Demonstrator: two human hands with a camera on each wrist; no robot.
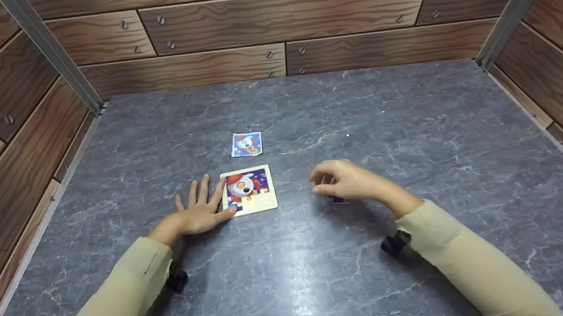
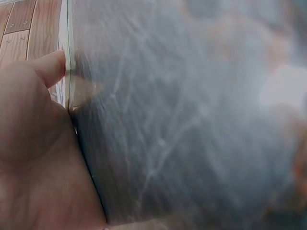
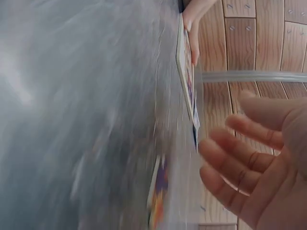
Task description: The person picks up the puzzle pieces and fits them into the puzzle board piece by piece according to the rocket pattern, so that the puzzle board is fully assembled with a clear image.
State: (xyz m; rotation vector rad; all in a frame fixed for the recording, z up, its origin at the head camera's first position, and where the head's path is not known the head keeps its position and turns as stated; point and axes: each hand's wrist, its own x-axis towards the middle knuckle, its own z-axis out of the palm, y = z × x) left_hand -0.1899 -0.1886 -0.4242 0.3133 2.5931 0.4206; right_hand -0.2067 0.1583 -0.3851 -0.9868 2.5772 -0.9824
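Observation:
A square jigsaw puzzle board with a pale frame lies on the table. Its picture shows a white-faced, red cartoon figure on purple, and the lower right part is bare cream backing. My left hand is spread flat at the board's left side, with thumb and index fingertip resting on its edge. To the right of the board, my right hand hovers over the table, fingers loosely bent and nothing between them. Below it lies a purple and orange puzzle piece, mostly hidden by the hand in the head view.
Behind the board lies a small picture card with a similar cartoon figure. The grey marbled table is enclosed at the back and sides by wood-patterned walls with metal corner posts.

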